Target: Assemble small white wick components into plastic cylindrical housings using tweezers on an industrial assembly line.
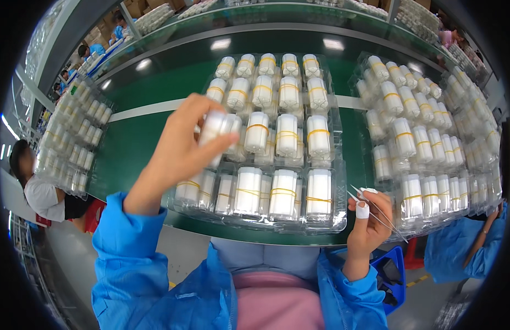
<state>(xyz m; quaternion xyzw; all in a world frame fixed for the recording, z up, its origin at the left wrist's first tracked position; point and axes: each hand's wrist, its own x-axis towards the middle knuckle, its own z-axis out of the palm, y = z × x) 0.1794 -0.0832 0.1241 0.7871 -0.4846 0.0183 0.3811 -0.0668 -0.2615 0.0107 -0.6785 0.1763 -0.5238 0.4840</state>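
My left hand (pixel 181 146) is closed round a bundle of white cylinders (pixel 215 127), thumb on its near right side and fingers behind it. Motion blurs the bundle, and I cannot tell whether it touches the tray below. A stacked clear plastic tray (pixel 338 217) lies before me, with rows of white cylinder bundles (pixel 248 186), most of them bound by yellow rubber bands. At the tray's near right corner, my right hand (pixel 367 223) grips a pair of thin metal tweezers (pixel 384 219), tips toward the tray. White tape wraps one of its digits.
The trays rest on a green conveyor belt (pixel 135 137) with a white stripe across it. More filled tray stacks stand right (pixel 431 148) and far left (pixel 73 137). A blue bin (pixel 395 275) sits below on the right. A person in white (pixel 43 201) is left; a blue sleeve (pixel 453 247) shows right.
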